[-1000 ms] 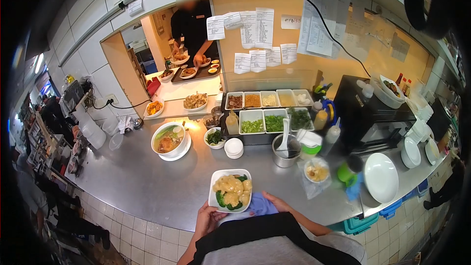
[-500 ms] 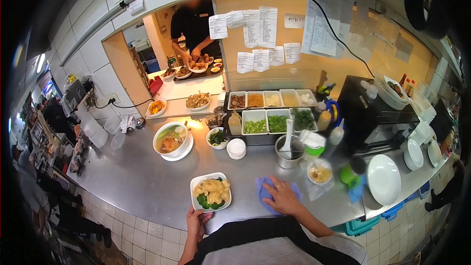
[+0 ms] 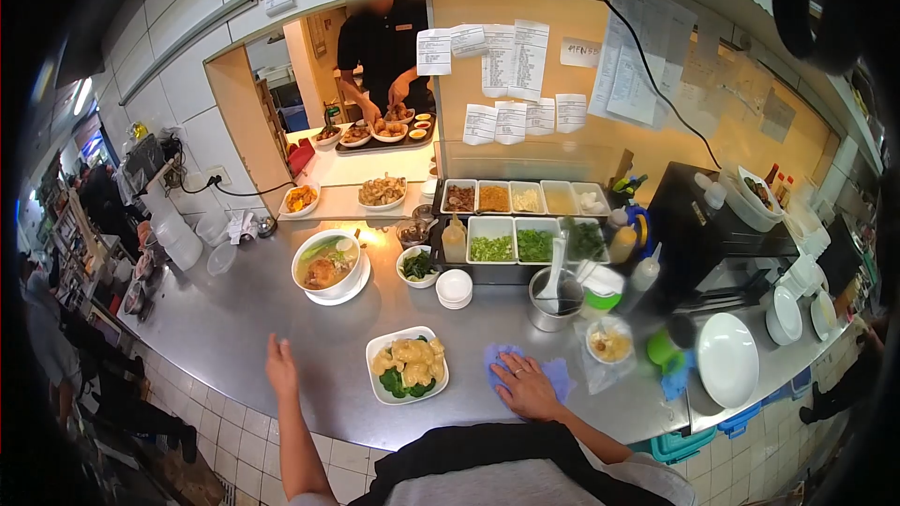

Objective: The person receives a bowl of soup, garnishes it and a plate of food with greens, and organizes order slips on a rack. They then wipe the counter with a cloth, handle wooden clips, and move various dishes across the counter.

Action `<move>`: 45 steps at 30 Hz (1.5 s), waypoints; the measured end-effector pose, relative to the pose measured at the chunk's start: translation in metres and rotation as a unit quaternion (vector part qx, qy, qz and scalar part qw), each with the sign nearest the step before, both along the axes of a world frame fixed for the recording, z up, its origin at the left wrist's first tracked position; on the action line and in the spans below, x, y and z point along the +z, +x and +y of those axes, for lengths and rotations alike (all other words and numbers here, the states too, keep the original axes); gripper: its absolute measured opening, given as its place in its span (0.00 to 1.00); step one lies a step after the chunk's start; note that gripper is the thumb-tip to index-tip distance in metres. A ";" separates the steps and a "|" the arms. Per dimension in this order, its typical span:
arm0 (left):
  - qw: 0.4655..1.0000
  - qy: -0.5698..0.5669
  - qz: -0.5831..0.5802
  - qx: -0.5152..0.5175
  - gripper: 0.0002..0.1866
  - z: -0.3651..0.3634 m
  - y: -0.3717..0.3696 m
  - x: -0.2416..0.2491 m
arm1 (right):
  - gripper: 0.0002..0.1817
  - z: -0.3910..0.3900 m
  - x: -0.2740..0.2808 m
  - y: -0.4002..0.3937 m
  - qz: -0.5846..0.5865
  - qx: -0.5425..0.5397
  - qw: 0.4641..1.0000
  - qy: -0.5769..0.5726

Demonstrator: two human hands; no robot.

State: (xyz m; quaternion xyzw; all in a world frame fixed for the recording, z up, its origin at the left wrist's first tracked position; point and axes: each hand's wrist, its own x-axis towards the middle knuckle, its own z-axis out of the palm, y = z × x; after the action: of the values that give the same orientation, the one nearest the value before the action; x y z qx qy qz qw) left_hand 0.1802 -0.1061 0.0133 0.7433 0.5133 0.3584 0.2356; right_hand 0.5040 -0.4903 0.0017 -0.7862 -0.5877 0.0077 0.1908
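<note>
My left hand (image 3: 281, 367) is raised over the counter's front left edge, fingers apart and holding nothing. To its right a square white dish (image 3: 408, 365) of broccoli topped with pale, sauced pieces rests on the steel counter. My right hand (image 3: 527, 384) lies flat, fingers spread, on a blue cloth (image 3: 500, 378) right of that dish. Farther back stands a white bowl of soup (image 3: 326, 260) with an egg half and a browned piece of meat, set on a white plate (image 3: 349, 294).
Behind are stacked small saucers (image 3: 455, 287), a bowl of dark greens (image 3: 416, 265), topping trays (image 3: 491, 248) and a metal pot (image 3: 547, 309) with a ladle. A bagged bowl (image 3: 609, 344) and a large white plate (image 3: 728, 359) are at right. A co-worker (image 3: 384, 52) handles food beyond the hatch.
My left hand has let go of the square dish and moved left and up, away from it. The dish stays on the counter. My right hand remains on the cloth.
</note>
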 end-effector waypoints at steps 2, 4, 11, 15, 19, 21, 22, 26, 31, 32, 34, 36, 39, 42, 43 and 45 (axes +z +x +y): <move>0.967 0.147 0.170 0.123 0.30 0.024 -0.006 -0.022 | 0.24 0.001 -0.002 0.000 0.000 -0.005 1.000 0.006; 0.949 0.073 0.267 0.153 0.29 0.007 -0.004 -0.034 | 0.24 0.000 -0.004 -0.001 0.000 -0.004 1.000 0.004; 0.924 0.003 0.339 0.175 0.28 0.009 -0.002 -0.034 | 0.24 0.006 -0.006 -0.002 0.000 -0.028 1.000 0.011; 0.930 0.008 0.324 0.174 0.28 0.008 -0.002 -0.034 | 0.24 0.007 -0.006 -0.004 -0.012 -0.039 0.999 0.012; 0.928 0.008 0.328 0.176 0.28 0.010 -0.004 -0.035 | 0.22 0.007 -0.009 -0.004 -0.016 -0.039 0.998 0.055; 0.927 0.008 0.333 0.173 0.28 0.010 -0.003 -0.036 | 0.22 0.006 -0.008 -0.005 -0.006 -0.037 0.997 0.062; 0.928 0.005 0.331 0.173 0.28 0.010 -0.003 -0.035 | 0.22 0.006 -0.007 -0.005 -0.007 -0.037 0.997 0.062; 0.928 0.011 0.326 0.181 0.27 0.010 -0.004 -0.037 | 0.21 0.007 -0.008 -0.004 0.015 -0.034 0.997 0.067; 0.929 0.016 0.324 0.177 0.27 0.014 -0.007 -0.041 | 0.21 0.007 -0.010 -0.003 0.014 -0.034 0.997 0.073; 0.929 0.021 0.324 0.178 0.27 0.014 -0.007 -0.041 | 0.21 0.007 -0.010 -0.003 0.018 -0.033 0.997 0.074; 0.930 0.020 0.321 0.178 0.27 0.010 -0.006 -0.038 | 0.21 0.007 -0.010 -0.003 0.017 -0.032 0.996 0.076; 0.931 0.020 0.318 0.177 0.27 0.010 -0.006 -0.036 | 0.21 0.007 -0.010 -0.003 0.016 -0.032 0.996 0.080; 0.932 0.020 0.318 0.174 0.27 0.010 -0.006 -0.037 | 0.21 0.007 -0.008 -0.003 0.023 -0.031 0.996 0.080; 0.932 0.018 0.320 0.173 0.27 0.010 -0.006 -0.036 | 0.21 0.007 -0.007 -0.004 0.026 -0.030 0.996 0.086; 0.931 0.016 0.321 0.173 0.27 0.010 -0.007 -0.037 | 0.21 0.007 -0.007 -0.005 0.024 -0.033 0.996 0.084; 0.930 0.015 0.324 0.173 0.27 0.011 -0.007 -0.037 | 0.21 0.007 -0.007 -0.005 0.024 -0.037 0.996 0.081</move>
State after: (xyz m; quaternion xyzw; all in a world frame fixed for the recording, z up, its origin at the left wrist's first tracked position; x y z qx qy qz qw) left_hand 0.1734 -0.0952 -0.0242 0.7226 0.6765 0.1407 -0.0206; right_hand 0.4991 -0.4836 -0.0050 -0.7889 -0.5523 -0.0283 0.2680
